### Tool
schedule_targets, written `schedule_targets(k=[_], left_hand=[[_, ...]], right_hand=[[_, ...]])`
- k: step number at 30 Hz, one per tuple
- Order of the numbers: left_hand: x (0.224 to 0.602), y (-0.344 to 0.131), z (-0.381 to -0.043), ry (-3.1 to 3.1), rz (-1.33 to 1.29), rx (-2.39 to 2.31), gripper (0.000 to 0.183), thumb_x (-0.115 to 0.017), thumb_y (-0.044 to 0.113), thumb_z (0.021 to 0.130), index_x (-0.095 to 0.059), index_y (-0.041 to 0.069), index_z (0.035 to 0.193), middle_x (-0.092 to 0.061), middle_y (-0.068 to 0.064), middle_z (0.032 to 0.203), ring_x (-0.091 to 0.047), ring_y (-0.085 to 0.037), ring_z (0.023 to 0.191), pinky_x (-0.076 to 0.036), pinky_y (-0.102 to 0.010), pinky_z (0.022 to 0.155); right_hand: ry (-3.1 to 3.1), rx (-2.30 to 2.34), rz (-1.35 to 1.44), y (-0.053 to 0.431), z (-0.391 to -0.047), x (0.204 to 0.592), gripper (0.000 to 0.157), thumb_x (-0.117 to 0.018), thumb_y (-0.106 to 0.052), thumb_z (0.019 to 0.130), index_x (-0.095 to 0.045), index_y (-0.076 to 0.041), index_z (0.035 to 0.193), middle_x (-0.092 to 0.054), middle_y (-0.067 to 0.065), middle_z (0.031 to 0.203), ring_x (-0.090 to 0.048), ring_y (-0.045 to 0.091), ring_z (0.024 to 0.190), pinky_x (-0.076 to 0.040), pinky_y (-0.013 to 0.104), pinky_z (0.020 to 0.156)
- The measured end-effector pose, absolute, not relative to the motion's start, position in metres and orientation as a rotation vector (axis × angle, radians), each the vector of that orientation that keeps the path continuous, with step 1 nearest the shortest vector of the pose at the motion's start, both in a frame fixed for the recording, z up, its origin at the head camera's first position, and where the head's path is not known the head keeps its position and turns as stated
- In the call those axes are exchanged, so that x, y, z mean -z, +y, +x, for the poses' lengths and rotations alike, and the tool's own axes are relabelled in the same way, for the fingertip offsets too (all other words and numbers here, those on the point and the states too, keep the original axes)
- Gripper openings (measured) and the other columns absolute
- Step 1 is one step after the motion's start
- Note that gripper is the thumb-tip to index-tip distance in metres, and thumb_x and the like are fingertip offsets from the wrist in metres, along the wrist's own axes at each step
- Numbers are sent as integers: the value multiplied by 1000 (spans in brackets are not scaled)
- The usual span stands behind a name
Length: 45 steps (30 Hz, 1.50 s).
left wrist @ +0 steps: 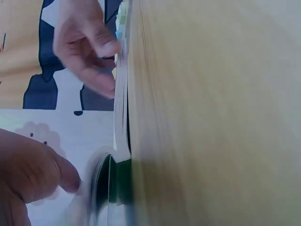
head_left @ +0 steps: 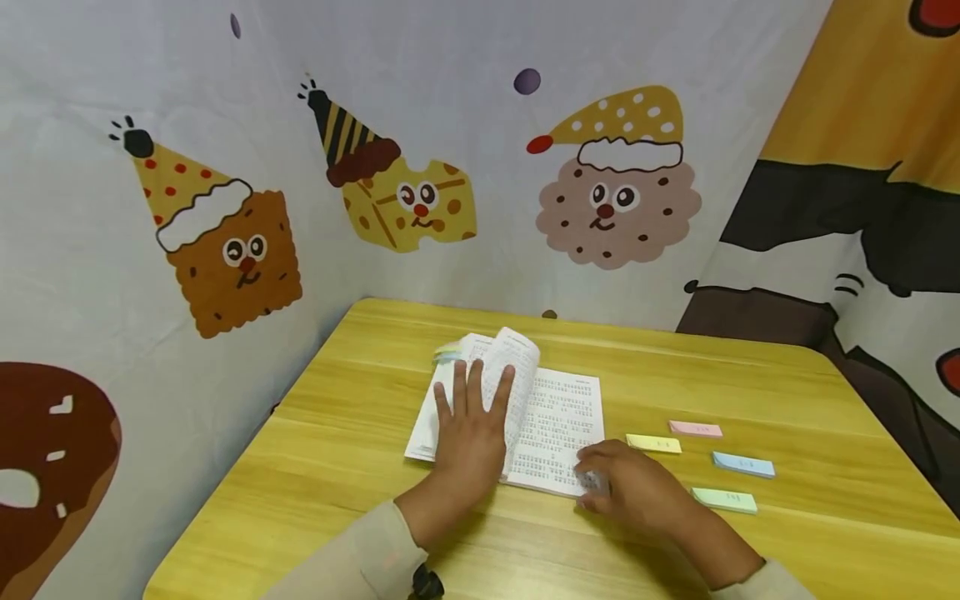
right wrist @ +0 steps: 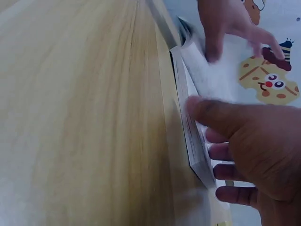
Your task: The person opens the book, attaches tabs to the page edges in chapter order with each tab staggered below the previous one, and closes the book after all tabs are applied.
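Observation:
An open book [head_left: 558,425] with printed pages lies on the wooden table. My left hand [head_left: 471,425], its fingers spread, rests over the left-hand pages, some of which curl up beside it. At the book's lower right corner is my right hand [head_left: 637,487], thumb and fingers bent loosely and apart around the corner. In the right wrist view, the right thumb [right wrist: 211,110] lies close to the page edges of the book [right wrist: 186,108]. Pale green, yellow and blue tabs [head_left: 447,354] stick out at the book's upper left.
Right of the book lie small sticky-note pads: yellow [head_left: 654,443], pink [head_left: 695,428], blue [head_left: 742,464] and green [head_left: 724,500]. A curtain [head_left: 480,50] with cartoon snack figures hangs behind the table [head_left: 315,467].

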<state>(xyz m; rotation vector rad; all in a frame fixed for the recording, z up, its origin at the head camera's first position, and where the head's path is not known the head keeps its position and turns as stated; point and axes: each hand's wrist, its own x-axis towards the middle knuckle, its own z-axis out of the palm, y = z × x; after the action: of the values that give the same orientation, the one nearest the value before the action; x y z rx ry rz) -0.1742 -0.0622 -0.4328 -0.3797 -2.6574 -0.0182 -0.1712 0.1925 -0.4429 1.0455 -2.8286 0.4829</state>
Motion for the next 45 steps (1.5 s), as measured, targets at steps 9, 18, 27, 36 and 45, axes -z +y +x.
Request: schedule_targets(k=[9, 18, 27, 36, 45], left_hand=[[433, -60, -167, -2782, -806, -41, 11, -63, 26, 88, -70, 20, 93, -66, 7, 99, -56, -20, 109, -51, -36, 72], [434, -55, -167, -2926, -622, 5, 65, -53, 72, 77, -64, 14, 103, -51, -4, 101, -47, -23, 96, -45, -43, 66], [434, -64, -175, -2650, -378, -12, 93, -72, 22, 78, -16, 18, 151, -28, -25, 144, -30, -44, 129, -31, -58, 97], [433, -67, -170, -2790, -875, -62, 15, -58, 24, 91, -69, 17, 98, -61, 3, 109, -52, -20, 112, -43, -32, 93], [436, -60, -169, -2918, -691, -20, 74, -51, 76, 75, -61, 9, 106, -51, -6, 101, -48, -21, 93, -47, -32, 62]], right_hand=[[-2796, -422, 1134, 195, -176, 440, 9, -68, -18, 82, -74, -17, 90, -65, -6, 101, -57, 11, 98, -48, 32, 82], [-2317, -539, 1056, 186, -180, 434, 16, -74, -24, 81, -64, -16, 90, -57, -2, 110, -51, 17, 106, -47, 28, 78], [-2830, -486, 1004, 191, -174, 444, 32, -76, -48, 72, -68, -26, 94, -60, -6, 114, -52, 12, 109, -47, 33, 85], [-2817, -427, 1091, 195, -176, 447, 10, -67, -24, 83, -74, -22, 90, -63, -8, 106, -55, 10, 103, -48, 32, 84], [-2288, -545, 1075, 184, -178, 437, 16, -70, -31, 84, -63, -18, 85, -58, -2, 108, -52, 16, 104, -48, 25, 72]])
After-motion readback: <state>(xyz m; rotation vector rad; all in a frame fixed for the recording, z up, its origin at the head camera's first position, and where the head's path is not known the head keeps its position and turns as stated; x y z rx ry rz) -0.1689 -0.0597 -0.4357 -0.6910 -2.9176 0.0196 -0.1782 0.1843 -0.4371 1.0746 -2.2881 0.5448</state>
